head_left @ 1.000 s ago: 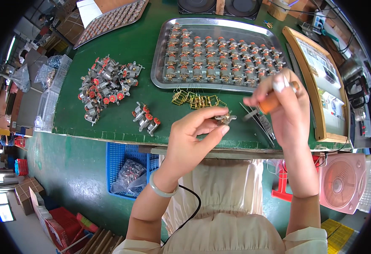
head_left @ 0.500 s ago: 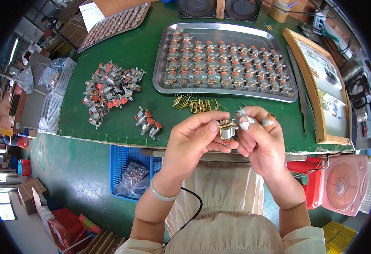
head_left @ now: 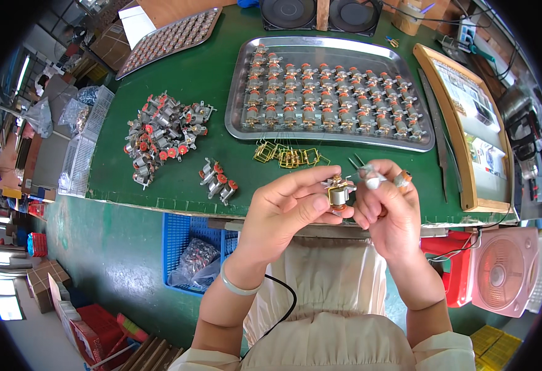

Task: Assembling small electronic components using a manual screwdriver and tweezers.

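One small metal component [head_left: 340, 196] is above the worktop [head_left: 221, 145] near its front edge, pinched by the left hand [head_left: 280, 213]; the right hand [head_left: 392, 216], just beside it, grips what look like tweezers [head_left: 360, 159]. It should be light and stiff — best held by its grey body, sparing thin tabs. Print on the wooden-framed display [head_left: 484, 204] is illegible.
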A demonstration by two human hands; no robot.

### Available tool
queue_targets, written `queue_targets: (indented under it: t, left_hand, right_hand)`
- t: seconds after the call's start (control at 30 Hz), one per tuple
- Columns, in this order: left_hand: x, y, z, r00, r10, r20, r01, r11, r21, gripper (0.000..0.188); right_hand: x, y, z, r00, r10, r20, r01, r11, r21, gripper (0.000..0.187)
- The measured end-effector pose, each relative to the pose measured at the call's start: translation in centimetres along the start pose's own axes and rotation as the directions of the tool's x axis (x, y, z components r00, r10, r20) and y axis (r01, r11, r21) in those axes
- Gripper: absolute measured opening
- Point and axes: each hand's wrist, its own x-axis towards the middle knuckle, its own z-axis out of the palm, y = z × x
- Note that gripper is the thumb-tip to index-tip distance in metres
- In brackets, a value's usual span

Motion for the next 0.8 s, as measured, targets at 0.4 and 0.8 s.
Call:
queue_targets:
  t: [0.4,0.8]
  left_hand:
    - [0.5,-0.2,-0.4,0.999,-0.004,-0.035,0.005,1.0,0.011,0.036]
    - [1.0,-2.5,-0.4,0.929,0.365,0.064,-0.303,0.648,0.699,0.024]
  right_hand:
    - [-0.3,-4.6,-1.3,0.961,-0.274,-0.037,0.188,0.745,-0.641,0.022]
    - [1.4,-4.4,0.5,0.796,-0.447,0.408,0.602,0.513,-0.612,0.042]
